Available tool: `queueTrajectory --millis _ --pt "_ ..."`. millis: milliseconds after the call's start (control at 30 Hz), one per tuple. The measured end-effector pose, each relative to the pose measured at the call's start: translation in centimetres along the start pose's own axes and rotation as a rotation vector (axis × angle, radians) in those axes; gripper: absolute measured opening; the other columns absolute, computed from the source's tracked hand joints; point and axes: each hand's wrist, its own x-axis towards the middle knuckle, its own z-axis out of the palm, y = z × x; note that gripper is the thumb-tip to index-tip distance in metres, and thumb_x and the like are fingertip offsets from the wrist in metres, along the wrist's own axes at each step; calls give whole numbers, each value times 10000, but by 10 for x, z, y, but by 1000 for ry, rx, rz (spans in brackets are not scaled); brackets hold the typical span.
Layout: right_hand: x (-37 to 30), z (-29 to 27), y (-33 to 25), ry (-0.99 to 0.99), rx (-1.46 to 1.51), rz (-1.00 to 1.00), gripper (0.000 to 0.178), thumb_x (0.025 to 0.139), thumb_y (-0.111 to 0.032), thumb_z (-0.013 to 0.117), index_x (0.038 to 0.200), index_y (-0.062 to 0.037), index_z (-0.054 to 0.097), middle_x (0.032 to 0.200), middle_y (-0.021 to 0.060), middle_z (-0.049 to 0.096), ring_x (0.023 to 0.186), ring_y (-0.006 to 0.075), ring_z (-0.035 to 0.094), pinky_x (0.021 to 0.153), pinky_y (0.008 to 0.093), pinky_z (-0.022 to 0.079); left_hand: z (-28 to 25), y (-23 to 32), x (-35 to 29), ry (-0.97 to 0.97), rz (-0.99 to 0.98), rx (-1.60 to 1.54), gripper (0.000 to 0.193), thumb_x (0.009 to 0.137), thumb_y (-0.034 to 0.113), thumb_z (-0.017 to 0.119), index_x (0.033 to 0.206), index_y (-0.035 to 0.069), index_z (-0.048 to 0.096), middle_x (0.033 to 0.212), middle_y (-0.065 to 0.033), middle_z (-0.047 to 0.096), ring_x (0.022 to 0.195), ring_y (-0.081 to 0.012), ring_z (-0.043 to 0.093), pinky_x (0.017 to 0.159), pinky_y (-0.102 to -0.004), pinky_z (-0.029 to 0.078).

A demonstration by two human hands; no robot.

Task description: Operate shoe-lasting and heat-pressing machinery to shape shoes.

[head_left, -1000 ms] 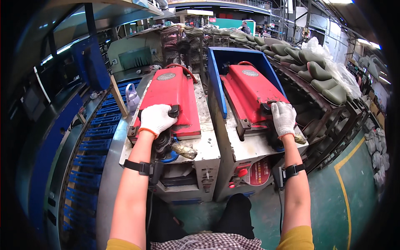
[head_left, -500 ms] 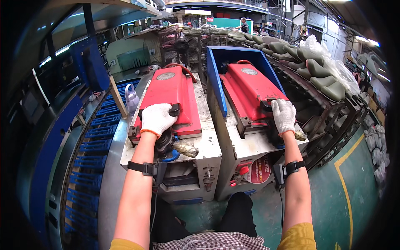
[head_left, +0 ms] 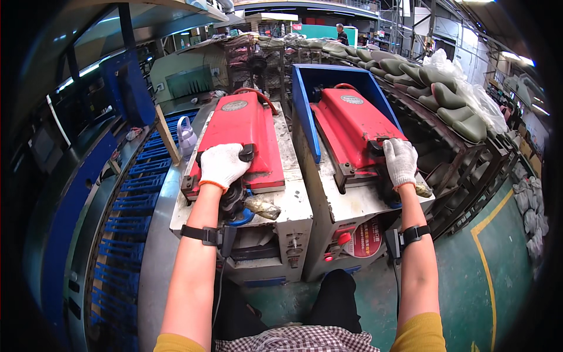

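Observation:
Two press machines with red metal covers stand side by side before me, both covers lowered. My left hand (head_left: 223, 165), in a white knit glove, is closed round the black handle (head_left: 247, 154) at the front of the left red cover (head_left: 251, 120). Likewise gloved, my right hand (head_left: 401, 162) grips the black handle (head_left: 374, 149) of the right red cover (head_left: 355, 122). The fingers of both hands are partly hidden. Below the left handle, a worn, wrapped lever grip (head_left: 262, 208) sticks out; a similar grip (head_left: 423, 190) shows beside my right wrist.
A blue guard (head_left: 305, 111) surrounds the right machine's back. To the right, a rack carries many olive-green boots (head_left: 448, 97). On the left runs a blue slatted conveyor (head_left: 132, 205), with a pale lilac bottle (head_left: 186, 138) near it. A red knob (head_left: 343, 238) sits on the right machine's front.
Both hands stay on the handles, and the covers remain down. My view has shifted very slightly. A distant person at the back has moved a little.

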Motion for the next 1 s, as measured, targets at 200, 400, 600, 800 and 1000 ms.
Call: queueTrajectory --millis 200,400,600,800,1000 --pt "0 0 0 -4 9 -1 325 1000 -393 540 972 -120 715 992 83 703 1045 333 619 970 549 440 3 -2 0 21 15 -12 356 789 462 686 869 122 752 848 -159 729 832 -360 718 740 -466 567" --pt "-1 1 0 101 2 -70 278 971 -323 595 927 -79 721 937 118 709 960 342 632 854 481 474 5 -3 0 30 19 -12 349 789 454 689 872 120 750 851 -162 729 840 -357 719 743 -465 565" --pt "-1 3 3 10 15 -8 319 994 -388 544 978 -119 716 999 81 706 1046 329 622 964 537 437 5 -3 0 25 18 1 352 796 454 679 871 117 748 853 -163 729 839 -360 718 739 -466 564" --pt "0 3 2 15 11 -6 320 993 -388 547 962 -120 718 987 80 706 1038 330 621 952 534 438 5 -3 0 25 16 -4 353 801 457 673 872 120 748 851 -164 728 834 -363 717 735 -467 564" --pt "-1 0 0 15 26 -3 319 993 -389 552 955 -119 719 980 81 706 1037 329 621 965 540 436 4 -3 -1 30 18 2 361 806 463 662 868 118 750 845 -166 726 831 -364 719 727 -467 564"
